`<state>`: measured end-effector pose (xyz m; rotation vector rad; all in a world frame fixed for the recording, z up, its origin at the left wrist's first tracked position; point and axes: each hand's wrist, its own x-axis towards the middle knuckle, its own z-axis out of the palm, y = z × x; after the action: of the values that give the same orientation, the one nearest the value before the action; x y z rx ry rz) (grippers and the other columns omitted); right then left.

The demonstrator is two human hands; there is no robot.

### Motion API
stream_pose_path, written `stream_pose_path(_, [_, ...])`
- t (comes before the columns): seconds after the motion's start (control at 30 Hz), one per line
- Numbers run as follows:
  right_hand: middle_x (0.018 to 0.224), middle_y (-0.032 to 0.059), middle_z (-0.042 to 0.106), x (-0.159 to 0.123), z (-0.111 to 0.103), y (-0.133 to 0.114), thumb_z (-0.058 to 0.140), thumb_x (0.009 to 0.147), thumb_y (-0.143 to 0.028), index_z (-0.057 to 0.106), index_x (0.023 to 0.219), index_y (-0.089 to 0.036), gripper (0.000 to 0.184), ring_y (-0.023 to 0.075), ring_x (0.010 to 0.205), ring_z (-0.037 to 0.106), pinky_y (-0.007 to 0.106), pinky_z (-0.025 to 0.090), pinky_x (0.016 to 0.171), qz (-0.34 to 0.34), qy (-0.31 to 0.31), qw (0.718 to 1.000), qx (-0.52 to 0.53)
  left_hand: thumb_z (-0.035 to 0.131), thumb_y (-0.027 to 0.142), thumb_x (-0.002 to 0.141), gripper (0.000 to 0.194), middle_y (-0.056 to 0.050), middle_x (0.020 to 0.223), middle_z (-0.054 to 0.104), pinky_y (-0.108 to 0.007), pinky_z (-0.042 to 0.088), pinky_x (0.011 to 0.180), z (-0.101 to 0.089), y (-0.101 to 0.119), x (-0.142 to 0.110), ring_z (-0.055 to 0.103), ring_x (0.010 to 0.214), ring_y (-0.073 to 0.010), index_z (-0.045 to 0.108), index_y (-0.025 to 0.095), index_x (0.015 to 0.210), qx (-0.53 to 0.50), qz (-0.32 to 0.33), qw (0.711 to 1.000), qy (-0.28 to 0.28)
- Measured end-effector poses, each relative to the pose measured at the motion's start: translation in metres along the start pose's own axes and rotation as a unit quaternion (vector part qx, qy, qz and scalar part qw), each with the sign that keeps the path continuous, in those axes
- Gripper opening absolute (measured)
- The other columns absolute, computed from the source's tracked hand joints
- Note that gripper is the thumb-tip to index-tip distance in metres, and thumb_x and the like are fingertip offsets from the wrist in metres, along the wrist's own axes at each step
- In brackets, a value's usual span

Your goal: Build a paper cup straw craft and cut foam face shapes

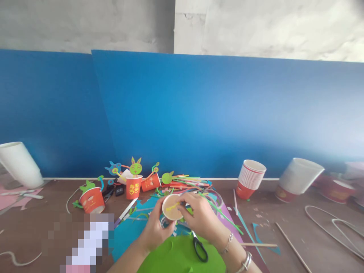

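A paper cup (170, 216) is resting between the two hands above the worktop (327, 258), its open mouth facing the camera. The left hand (156, 228) is grasping the cup's side, while the right hand (200, 213) is bending its fingers over the opposite rim, at the end of a yellow strip (171, 207) showing in the mouth; whether it is pinching that strip, I cannot tell. Beyond them, an upright orange cup (129, 194) is bearing yellow characters (133, 187) that I cannot read surely, and a green animal-faced cutout (135, 167) is rising over its rim. Leftward, a tilted orange cup (92, 203) is carrying green cutouts (87, 186). Rightward, a stack of nested paper cups (251, 176) is leaning near a translucent stack (300, 178).
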<state>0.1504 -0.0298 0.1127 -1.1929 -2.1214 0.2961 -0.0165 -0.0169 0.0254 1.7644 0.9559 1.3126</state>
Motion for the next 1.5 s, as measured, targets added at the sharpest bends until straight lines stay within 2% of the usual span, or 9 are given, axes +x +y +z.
stream_pose_path(0.17, [0.085, 0.0021, 0.069, 0.0, 0.007, 0.001, 0.051, 0.081, -0.011, 0.061, 0.091, -0.022, 0.018, 0.0163, 0.075, 0.063, 0.024, 0.043, 0.067, 0.01, 0.003, 0.999, 0.031, 0.061, 0.014, 0.074, 0.058, -0.012, 0.12, 0.059, -0.042, 0.048, 0.094, 0.002, -0.005, -0.001, 0.058, 0.109, -0.0263, 0.041, 0.021, 0.128, -0.007, -0.006, 0.999, -0.035])
stream_pose_path(0.33, [0.082, 0.0006, 0.068, -0.001, 0.012, 0.0, 0.052, 0.081, -0.012, 0.06, 0.088, -0.022, 0.014, 0.0146, 0.07, 0.061, 0.023, 0.042, 0.064, 0.002, -0.003, 0.999, 0.038, 0.072, 0.022, 0.067, 0.071, -0.011, 0.115, 0.062, -0.042, 0.051, 0.088, 0.006, -0.017, 0.0, 0.061, 0.103, -0.0275, 0.038, 0.02, 0.129, -0.011, -0.04, 0.998, -0.042])
stream_pose_path(0.43, [0.083, 0.0004, 0.068, -0.001, 0.011, -0.002, 0.051, 0.08, -0.011, 0.059, 0.089, -0.022, 0.016, 0.0138, 0.07, 0.061, 0.022, 0.041, 0.065, -0.002, -0.01, 0.999, 0.045, 0.069, 0.024, 0.07, 0.063, -0.01, 0.115, 0.062, -0.042, 0.053, 0.085, 0.008, -0.018, 0.0, 0.061, 0.103, -0.028, 0.042, 0.019, 0.127, 0.007, -0.048, 0.998, -0.032])
stream_pose_path(0.6, [0.079, 0.0003, 0.067, -0.004, 0.005, -0.005, 0.052, 0.079, -0.011, 0.06, 0.091, -0.022, 0.018, 0.0143, 0.066, 0.06, 0.022, 0.039, 0.06, 0.004, -0.021, 1.0, 0.012, 0.066, 0.022, 0.073, 0.053, -0.009, 0.116, 0.061, -0.042, 0.05, 0.091, 0.006, -0.012, -0.001, 0.058, 0.109, -0.0277, 0.046, 0.022, 0.122, 0.041, 0.005, 0.999, -0.003])
stream_pose_path(0.7, [0.078, 0.0012, 0.067, -0.004, 0.002, -0.006, 0.053, 0.079, -0.012, 0.061, 0.088, -0.022, 0.016, 0.0149, 0.067, 0.06, 0.022, 0.038, 0.06, -0.011, -0.026, 1.0, -0.003, 0.065, 0.02, 0.074, 0.052, -0.007, 0.114, 0.062, -0.04, 0.05, 0.089, 0.005, -0.012, -0.002, 0.06, 0.105, -0.0252, 0.046, 0.023, 0.122, 0.039, 0.006, 0.999, 0.019])
stream_pose_path(0.93, [0.082, 0.0003, 0.069, -0.003, 0.0, -0.01, 0.055, 0.077, -0.009, 0.064, 0.091, -0.025, 0.022, 0.0148, 0.071, 0.062, 0.021, 0.039, 0.064, -0.016, -0.031, 0.999, 0.015, 0.065, 0.018, 0.072, 0.048, -0.007, 0.112, 0.064, -0.038, 0.052, 0.088, 0.004, -0.012, -0.003, 0.062, 0.101, -0.0249, 0.053, 0.022, 0.118, 0.023, 0.001, 1.0, 0.013])
stream_pose_path(1.07, [0.077, -0.0007, 0.068, -0.002, 0.002, -0.011, 0.055, 0.075, -0.008, 0.064, 0.087, -0.025, 0.023, 0.0141, 0.069, 0.061, 0.02, 0.038, 0.062, -0.013, -0.035, 0.999, 0.026, 0.065, 0.018, 0.071, 0.055, -0.008, 0.114, 0.063, -0.039, 0.051, 0.088, 0.004, -0.011, -0.003, 0.061, 0.103, -0.0255, 0.047, 0.022, 0.124, 0.03, 0.003, 0.999, 0.013])
stream_pose_path(1.33, [0.068, -0.0009, 0.067, -0.003, 0.006, -0.008, 0.056, 0.075, -0.012, 0.062, 0.082, -0.021, 0.013, 0.0138, 0.06, 0.059, 0.021, 0.034, 0.056, 0.032, -0.025, 0.999, -0.015, 0.063, 0.017, 0.073, 0.053, -0.007, 0.114, 0.063, -0.039, 0.049, 0.091, 0.004, -0.009, -0.003, 0.059, 0.106, -0.0251, 0.047, 0.022, 0.123, 0.021, -0.02, 0.999, 0.015])
stream_pose_path(1.5, [0.067, -0.0006, 0.068, -0.004, 0.012, -0.005, 0.057, 0.075, -0.014, 0.061, 0.082, -0.021, 0.011, 0.0142, 0.059, 0.06, 0.021, 0.034, 0.055, 0.046, -0.038, 0.998, -0.027, 0.067, 0.016, 0.071, 0.054, -0.009, 0.12, 0.059, -0.04, 0.048, 0.092, 0.004, -0.011, -0.004, 0.058, 0.109, -0.0263, 0.046, 0.023, 0.121, 0.016, 0.008, 1.0, 0.004])
